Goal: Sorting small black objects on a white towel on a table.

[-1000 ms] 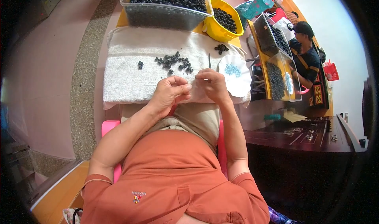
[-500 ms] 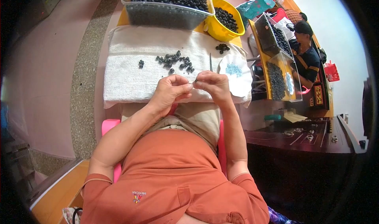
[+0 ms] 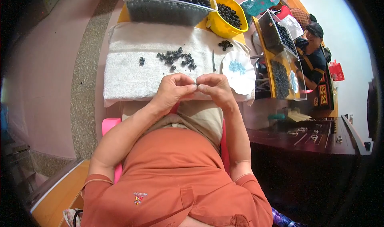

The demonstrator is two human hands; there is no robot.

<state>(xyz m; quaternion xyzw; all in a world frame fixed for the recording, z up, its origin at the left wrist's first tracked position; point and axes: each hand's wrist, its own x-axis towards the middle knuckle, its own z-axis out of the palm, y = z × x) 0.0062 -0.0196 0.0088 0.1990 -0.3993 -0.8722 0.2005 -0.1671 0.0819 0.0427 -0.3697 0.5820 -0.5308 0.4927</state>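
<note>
My left hand (image 3: 174,91) and my right hand (image 3: 217,90) meet at their fingertips over the near edge of a white towel (image 3: 128,81). Both are closed in a pinch on a small dark bead-like piece (image 3: 196,83), mostly hidden by the fingers. Beyond them on the towel lies a loose group of black beads (image 3: 172,57) of mixed sizes. A small cluster (image 3: 142,61) sits to its left, another cluster (image 3: 225,45) at the far right. Dark pointed tweezers (image 3: 213,61) lie beyond my right hand, beside a white scalloped plate (image 3: 244,85) with tiny light blue bits (image 3: 237,67).
At the back stand a clear tub (image 3: 168,9) and a yellow basin (image 3: 219,28), both holding black beads. Further right, a person (image 3: 312,59) in a dark cap sits by clear boxes (image 3: 286,69). A dark table (image 3: 300,141) stands at my right.
My right hand has turned slightly and its fingertips have come closer to those of my left hand. The person at the right has turned the head toward me.
</note>
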